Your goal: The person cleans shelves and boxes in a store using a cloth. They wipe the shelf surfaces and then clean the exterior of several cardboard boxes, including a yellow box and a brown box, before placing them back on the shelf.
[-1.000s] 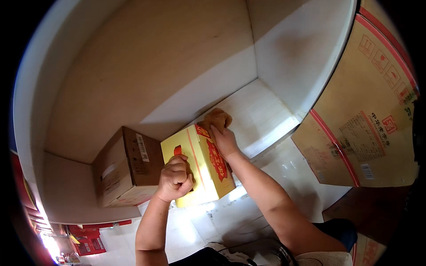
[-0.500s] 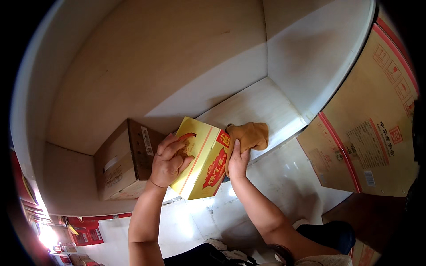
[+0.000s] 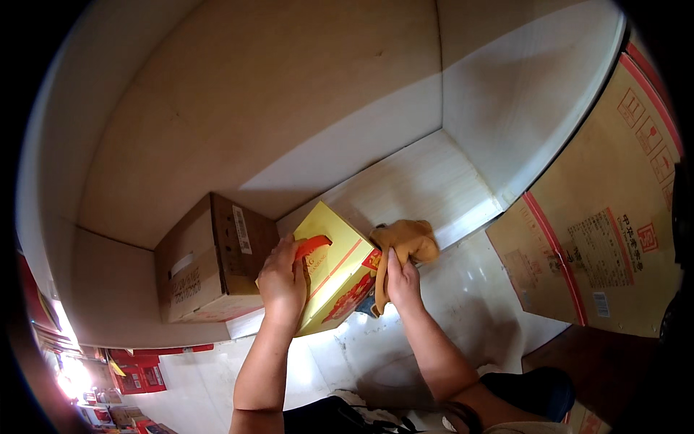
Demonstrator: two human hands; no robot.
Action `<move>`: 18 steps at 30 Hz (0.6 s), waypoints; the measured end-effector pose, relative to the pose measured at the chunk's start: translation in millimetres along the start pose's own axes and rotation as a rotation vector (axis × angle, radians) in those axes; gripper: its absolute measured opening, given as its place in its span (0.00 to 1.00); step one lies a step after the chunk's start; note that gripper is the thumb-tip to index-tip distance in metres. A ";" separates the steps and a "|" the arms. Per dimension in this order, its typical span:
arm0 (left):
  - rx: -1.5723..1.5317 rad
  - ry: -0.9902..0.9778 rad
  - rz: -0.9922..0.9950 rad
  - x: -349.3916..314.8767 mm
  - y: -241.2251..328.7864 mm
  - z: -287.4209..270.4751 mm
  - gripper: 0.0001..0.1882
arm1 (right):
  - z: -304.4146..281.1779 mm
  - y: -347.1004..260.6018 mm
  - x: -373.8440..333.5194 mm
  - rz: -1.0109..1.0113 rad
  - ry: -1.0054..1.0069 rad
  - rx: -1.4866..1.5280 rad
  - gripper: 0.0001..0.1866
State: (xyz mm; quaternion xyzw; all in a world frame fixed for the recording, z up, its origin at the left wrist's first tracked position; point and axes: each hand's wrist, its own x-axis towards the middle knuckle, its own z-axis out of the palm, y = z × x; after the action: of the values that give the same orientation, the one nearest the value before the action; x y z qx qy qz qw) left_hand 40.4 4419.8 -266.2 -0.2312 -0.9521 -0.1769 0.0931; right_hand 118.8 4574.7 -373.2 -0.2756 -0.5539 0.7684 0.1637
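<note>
Both hands work at a yellow box point(image 3: 334, 271) tilted on the pale shelf point(image 3: 426, 181), just beside a brown carton point(image 3: 210, 267). Left hand point(image 3: 282, 282) lies on its face, fingers curled against the red handle point(image 3: 312, 246). Right hand point(image 3: 402, 278) pinches an orange cloth point(image 3: 406, 242) against the box's end.

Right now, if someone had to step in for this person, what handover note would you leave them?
Left hand: gripping the left side of the yellow box, by its red handle.
Right hand: holding a tan cloth against the box's right end.
The yellow box sits tilted at the front edge of the low white shelf, beside a brown carton. A large flat cardboard sheet leans at the right.
Done: box is in hand, cloth is on it.
Left: cannot tell how much of the box has been wiped.
</note>
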 end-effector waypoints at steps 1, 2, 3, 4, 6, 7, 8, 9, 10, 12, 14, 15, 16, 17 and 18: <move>0.003 0.019 0.025 -2.7 2.1 -0.4 0.14 | 0.3 -8.1 7.5 0.024 -0.056 0.043 0.24; 0.006 0.037 0.050 -4.3 3.0 -1.0 0.13 | -3.2 -2.6 23.6 0.156 -0.163 0.153 0.26; 0.007 0.040 0.048 -5.4 1.4 -0.4 0.14 | -4.6 -9.9 36.9 0.214 -0.268 0.111 0.25; 0.009 0.042 0.046 -6.3 -1.3 0.9 0.14 | -5.8 -17.4 50.0 0.266 -0.378 0.065 0.25; -0.032 0.049 0.035 -6.3 -5.1 3.8 0.15 | -5.0 -27.3 71.8 0.408 -0.593 0.091 0.26; -0.073 0.053 0.026 -5.2 -6.7 4.9 0.15 | -4.4 -27.3 82.4 0.461 -0.691 0.105 0.26; -0.114 0.057 0.018 -4.0 -8.2 6.1 0.15 | 1.1 -22.2 91.0 0.472 -0.700 0.119 0.27; -0.165 0.057 0.012 -3.9 -10.5 6.5 0.16 | 5.4 -20.7 96.1 0.478 -0.695 0.155 0.27; -0.217 0.057 0.008 -4.0 -13.0 7.0 0.16 | 7.9 -20.0 100.6 0.483 -0.689 0.191 0.27; -0.281 0.064 0.014 -3.8 -15.5 5.4 0.16 | 9.8 -24.3 107.1 0.457 -0.719 0.257 0.31; -0.307 0.080 0.036 -2.2 -16.6 2.8 0.16 | 19.8 -36.2 116.4 0.374 -0.725 -0.290 0.34; -0.299 0.112 0.043 -2.0 -20.2 2.3 0.15 | 24.0 -41.5 116.2 0.328 -0.720 -0.562 0.36; -0.291 0.143 0.051 -1.1 -24.3 2.5 0.14 | 22.6 -44.6 109.3 0.282 -0.693 -0.483 0.36; -0.283 0.175 0.059 -0.1 -25.9 1.9 0.14 | 18.9 -46.7 96.2 0.237 -0.665 -0.403 0.36; -0.300 0.196 0.020 1.8 -20.4 1.3 0.12 | 15.0 -49.0 79.4 0.197 -0.632 -0.330 0.36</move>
State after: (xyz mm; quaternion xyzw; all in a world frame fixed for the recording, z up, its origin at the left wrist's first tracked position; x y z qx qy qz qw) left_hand 29.1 4404.1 -273.0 -0.2337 -0.8990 -0.3379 0.1519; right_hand 44.0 4623.9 -342.8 -0.0996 -0.6642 0.7281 -0.1369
